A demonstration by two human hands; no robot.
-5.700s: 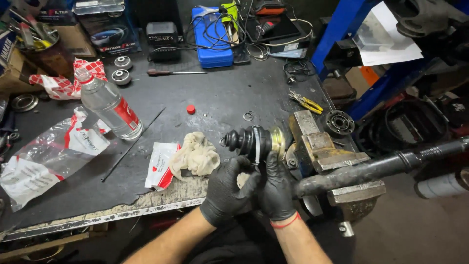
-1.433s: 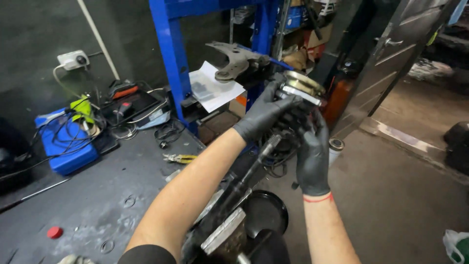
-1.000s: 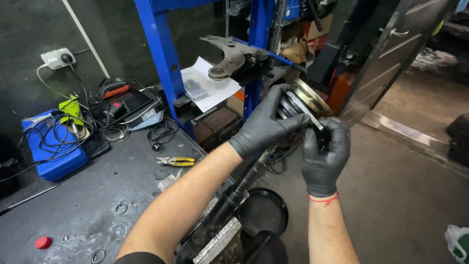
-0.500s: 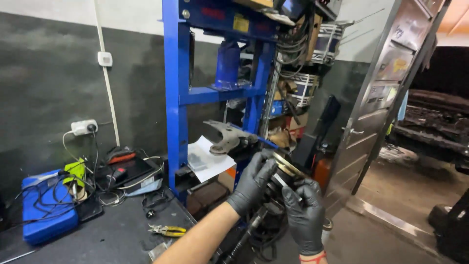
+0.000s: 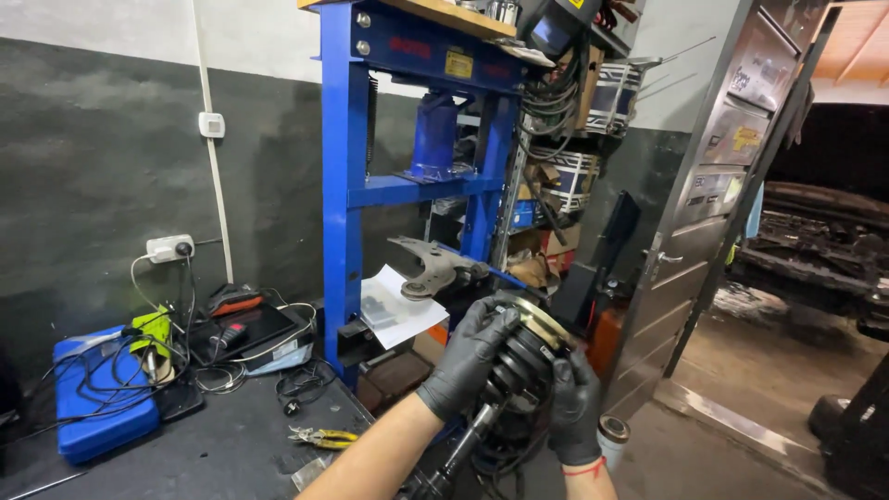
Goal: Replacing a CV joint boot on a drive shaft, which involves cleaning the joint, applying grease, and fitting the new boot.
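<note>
- Versus half a second ago: view barely shifted, blue press frame (image 5: 344,185) sits a touch further left in shot; both hands stay on the same joint, low centre-right.
- Versus 1.4 s ago: view has tilted up a lot. Workbench top (image 5: 222,444) now only a strip at the bottom, wall and press fill the shot; red cap on the bench gone from view.
- Versus 5.7 s ago: the vise, plastic bottle and rags are all out of frame.
- Left hand (image 5: 468,356), black glove, fingers curled closed over the top and left side of the axle joint (image 5: 526,350), gripping it.
- Right hand (image 5: 576,403), black glove, wrapped closed around the joint's lower right side; red band at the wrist.
- Joint: ribbed black rubber boot, brass-coloured metal ring at the upper end, tilted up and right. Held in the air in front of the press, right of the bench edge, above the floor.
- Dark shaft (image 5: 463,449) runs down-left from the boot and out of the bottom edge.
- Hidden: gloves cover most of the boot; right palm and fingertips are behind the joint. Lower shaft end cut off.
- Around: yellow-handled pliers (image 5: 321,436) on the bench, blue case (image 5: 97,403) with cables at left, grey metal arm (image 5: 435,268) and white paper (image 5: 394,310) on the press bed.
- Doorway area at right is dark, contents hard to make out.
</note>
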